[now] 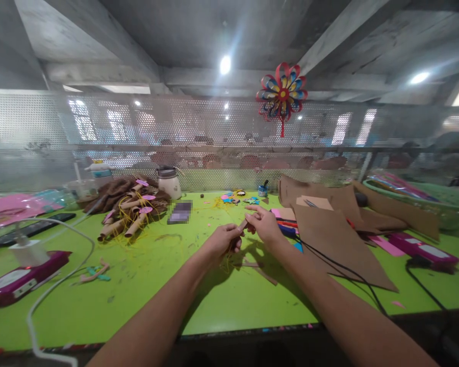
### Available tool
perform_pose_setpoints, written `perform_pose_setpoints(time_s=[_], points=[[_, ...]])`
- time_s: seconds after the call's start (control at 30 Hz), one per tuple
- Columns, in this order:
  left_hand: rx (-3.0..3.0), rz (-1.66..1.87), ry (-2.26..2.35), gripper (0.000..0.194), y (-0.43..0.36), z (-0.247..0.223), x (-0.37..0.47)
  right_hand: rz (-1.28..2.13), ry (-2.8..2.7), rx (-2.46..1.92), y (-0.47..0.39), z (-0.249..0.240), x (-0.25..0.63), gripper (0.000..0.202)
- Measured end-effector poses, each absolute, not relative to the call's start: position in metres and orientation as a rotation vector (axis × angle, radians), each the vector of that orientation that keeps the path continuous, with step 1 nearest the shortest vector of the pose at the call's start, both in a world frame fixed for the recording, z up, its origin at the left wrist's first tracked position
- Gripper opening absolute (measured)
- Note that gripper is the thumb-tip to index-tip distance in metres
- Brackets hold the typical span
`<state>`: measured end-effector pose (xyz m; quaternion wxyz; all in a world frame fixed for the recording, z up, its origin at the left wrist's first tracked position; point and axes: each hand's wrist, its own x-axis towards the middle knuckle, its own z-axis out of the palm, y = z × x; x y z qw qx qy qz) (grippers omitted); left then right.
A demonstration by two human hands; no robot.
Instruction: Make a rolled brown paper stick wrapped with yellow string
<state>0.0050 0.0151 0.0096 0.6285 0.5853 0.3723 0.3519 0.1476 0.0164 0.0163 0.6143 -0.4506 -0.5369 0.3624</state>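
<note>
Over the middle of the green table, my left hand (225, 240) pinches a small brown strip (243, 225) between thumb and fingers. My right hand (260, 223) meets it from the right, its fingers closed around the strip's other end, with the index finger extended over it. Beneath the hands lie thin brown strips (265, 275) and some yellow string. Brown paper rolls (136, 224) tied with yellow string and pink tags are piled to the left. Small coloured pieces (235, 198) lie beyond the hands.
Brown cardboard sheets (336, 239) and black cables are at right, near a purple power strip (424, 251). At left are another power strip (26, 278) and a white cable (61, 278). A jar (169, 183) stands behind; a mesh screen (214, 132) bounds the table.
</note>
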Motion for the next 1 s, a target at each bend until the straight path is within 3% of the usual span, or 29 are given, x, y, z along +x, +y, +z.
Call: perform_pose_setpoints(time_s=[0.23, 0.63, 0.87, 1.0], points=[[1.295, 0.819, 0.858, 0.012, 0.0137, 0.0108, 0.0046, 1.009, -1.129, -1.011, 0.0187, 0.0145, 0.1485, 0.031], [1.272, 0.761, 0.813, 0.012, 0.0150, 0.0111, 0.0000, 1.004, -1.149, -1.011, 0.0206, 0.0145, 0.1545, 0.027], [1.237, 0.779, 0.857, 0.016, 0.0138, 0.0125, 0.0016, 0.964, -1.224, -1.050, 0.0191, 0.0134, 0.1540, 0.036], [1.256, 0.806, 0.835, 0.018, 0.0146, 0.0105, 0.0025, 0.894, -1.367, -0.973, 0.0203, 0.0082, 0.1513, 0.055]])
